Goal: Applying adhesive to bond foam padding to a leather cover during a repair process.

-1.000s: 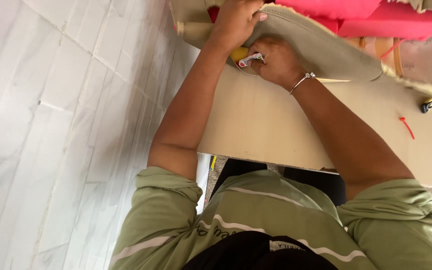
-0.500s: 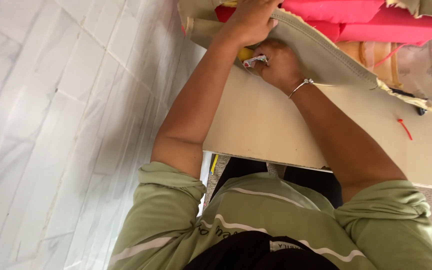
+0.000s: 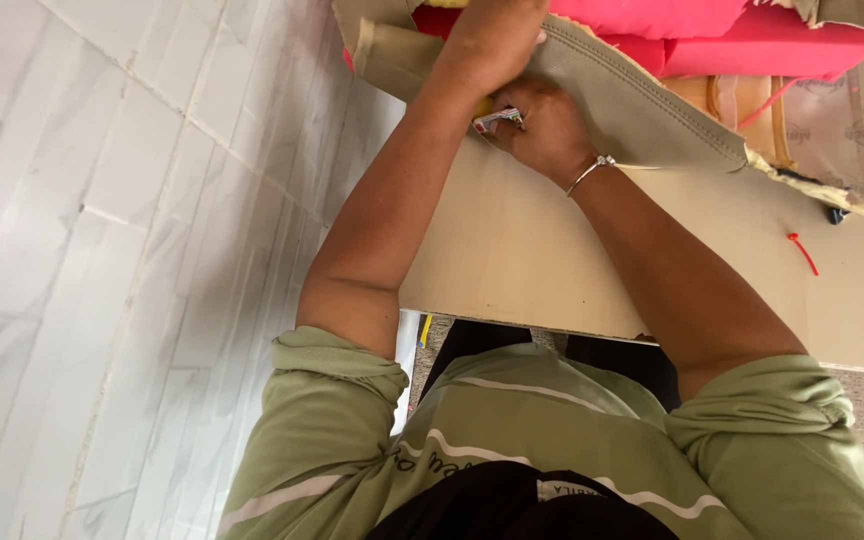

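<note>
My left hand [image 3: 492, 35] presses down on a grey-beige fabric cover [image 3: 642, 110] that lies over pink foam cushions [image 3: 742, 45] at the top of the view. My right hand [image 3: 542, 125], with a thin silver bracelet on the wrist, is closed around a small tool with a yellow handle and a metal tip [image 3: 497, 120], held at the fabric's edge just under the left hand. Both hands touch the fabric. The tool's working end is partly hidden by my fingers.
A tan worktable [image 3: 552, 260] carries the work. A red thread or tie [image 3: 802, 252] lies on it at the right, near a dark small object [image 3: 837, 213]. White marble floor tiles [image 3: 102, 250] fill the left. A clear plastic sheet [image 3: 832, 120] lies beside the cushions.
The view has shifted slightly down and right; both hands stay at the same spot on the fabric edge, with the left hand now further over the cover.
</note>
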